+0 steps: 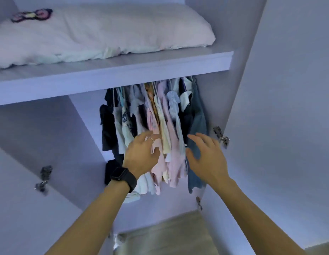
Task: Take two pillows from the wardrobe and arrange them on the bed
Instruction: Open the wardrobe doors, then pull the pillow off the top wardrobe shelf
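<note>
1. Pillow (97, 32): white, lying flat on the top shelf (112, 78) of the wardrobe (217, 100), front edge slumped close to the shelf lip. I can confirm only one. The paler folds along its lower front could be a second pillow or just the case, can't tell.
2. Left hand (141, 153): raised, fingers loosely spread, holding nothing, in front of the hanging clothes (160, 122). Can't tell whether it touches the fabric.
3. Right hand (206, 155): same, wide and empty, beside the blue garment (197, 126) at the right end of the row.
4. Why both hands are up side by side: my read is a two-handed reach toward the shelf above. A soft, bulky pillow wants a grip near each end so it slides off without folding.
5. Why the pillow sits up there: probably because it's light and rarely needed, and it leaves the lower bay to the clothes.
6. Right door (288, 107) is swung open with a hinge (221, 136) exposed, so access is clear.
7. Status, judged: nothing taken yet. Bed not in view.
8. Writing/brands: none readable. The black watch (124, 178) on the left wrist has a dark face and no visible logo. There's a ring (150, 139) on a left finger.
9. A multicolour bow-shaped item (32, 15) rests on the pillow's far-left end, no label. It will likely drop when the pillow is pulled.
</note>
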`<move>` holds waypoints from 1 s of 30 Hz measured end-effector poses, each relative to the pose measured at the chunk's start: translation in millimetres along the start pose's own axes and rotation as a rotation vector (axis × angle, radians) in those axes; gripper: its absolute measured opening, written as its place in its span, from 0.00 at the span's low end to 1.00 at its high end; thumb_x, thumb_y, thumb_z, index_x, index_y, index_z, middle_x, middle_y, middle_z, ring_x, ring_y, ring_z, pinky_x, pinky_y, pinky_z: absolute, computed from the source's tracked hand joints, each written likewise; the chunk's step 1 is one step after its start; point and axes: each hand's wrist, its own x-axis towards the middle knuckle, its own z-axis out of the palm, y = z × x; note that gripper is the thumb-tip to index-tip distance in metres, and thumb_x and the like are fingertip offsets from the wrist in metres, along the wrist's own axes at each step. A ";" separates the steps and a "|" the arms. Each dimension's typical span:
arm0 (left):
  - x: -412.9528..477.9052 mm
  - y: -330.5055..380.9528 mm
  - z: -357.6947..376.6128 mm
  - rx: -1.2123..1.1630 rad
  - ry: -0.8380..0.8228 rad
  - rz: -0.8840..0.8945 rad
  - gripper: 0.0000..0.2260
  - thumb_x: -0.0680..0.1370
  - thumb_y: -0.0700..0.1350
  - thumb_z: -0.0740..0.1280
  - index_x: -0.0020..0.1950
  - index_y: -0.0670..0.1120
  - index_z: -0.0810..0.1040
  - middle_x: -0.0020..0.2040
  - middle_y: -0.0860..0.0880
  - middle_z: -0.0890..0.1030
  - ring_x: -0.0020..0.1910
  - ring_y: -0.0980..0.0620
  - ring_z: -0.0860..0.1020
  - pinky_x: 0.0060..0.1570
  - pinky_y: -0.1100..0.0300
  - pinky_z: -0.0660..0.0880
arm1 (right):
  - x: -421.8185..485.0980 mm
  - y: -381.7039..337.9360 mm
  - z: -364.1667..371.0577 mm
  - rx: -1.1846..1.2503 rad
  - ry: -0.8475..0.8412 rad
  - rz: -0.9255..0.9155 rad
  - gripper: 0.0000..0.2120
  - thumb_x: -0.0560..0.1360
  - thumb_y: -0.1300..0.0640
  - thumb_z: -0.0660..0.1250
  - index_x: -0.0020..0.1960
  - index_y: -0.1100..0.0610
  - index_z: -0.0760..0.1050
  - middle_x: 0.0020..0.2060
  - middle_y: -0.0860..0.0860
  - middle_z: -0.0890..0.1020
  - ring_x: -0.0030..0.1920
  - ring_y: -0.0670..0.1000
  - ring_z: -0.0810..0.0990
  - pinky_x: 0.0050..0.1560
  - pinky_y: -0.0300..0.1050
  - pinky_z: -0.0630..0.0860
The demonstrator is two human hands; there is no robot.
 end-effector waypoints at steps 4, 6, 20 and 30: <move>0.6 -30.8 -68.8 0.001 0.201 -0.101 0.19 0.79 0.45 0.66 0.70 0.54 0.76 0.73 0.52 0.71 0.70 0.48 0.70 0.60 0.46 0.76 | 38.3 -45.1 11.9 0.079 0.012 -0.155 0.19 0.78 0.49 0.67 0.69 0.46 0.74 0.69 0.47 0.75 0.70 0.54 0.68 0.62 0.53 0.75; 8.0 -34.9 -103.8 0.014 0.299 -0.118 0.18 0.79 0.46 0.66 0.69 0.56 0.76 0.72 0.55 0.72 0.69 0.50 0.70 0.58 0.47 0.77 | 59.4 -67.5 8.8 0.104 0.050 -0.222 0.19 0.78 0.48 0.67 0.69 0.46 0.74 0.69 0.46 0.75 0.69 0.54 0.69 0.59 0.50 0.75; 120.8 -56.2 -253.2 -0.090 0.598 -0.248 0.18 0.77 0.44 0.66 0.66 0.54 0.76 0.68 0.53 0.72 0.67 0.51 0.72 0.57 0.63 0.66 | 268.9 -177.6 -60.0 0.149 0.179 -0.424 0.22 0.79 0.43 0.63 0.72 0.43 0.71 0.71 0.43 0.71 0.71 0.50 0.63 0.60 0.42 0.65; 189.2 -54.7 -264.4 -1.170 0.550 -0.839 0.29 0.74 0.51 0.74 0.69 0.46 0.63 0.63 0.41 0.69 0.51 0.35 0.82 0.42 0.43 0.83 | 407.6 -207.3 -45.9 -0.372 -0.319 -0.450 0.44 0.63 0.16 0.55 0.75 0.32 0.56 0.75 0.43 0.66 0.73 0.58 0.63 0.69 0.60 0.63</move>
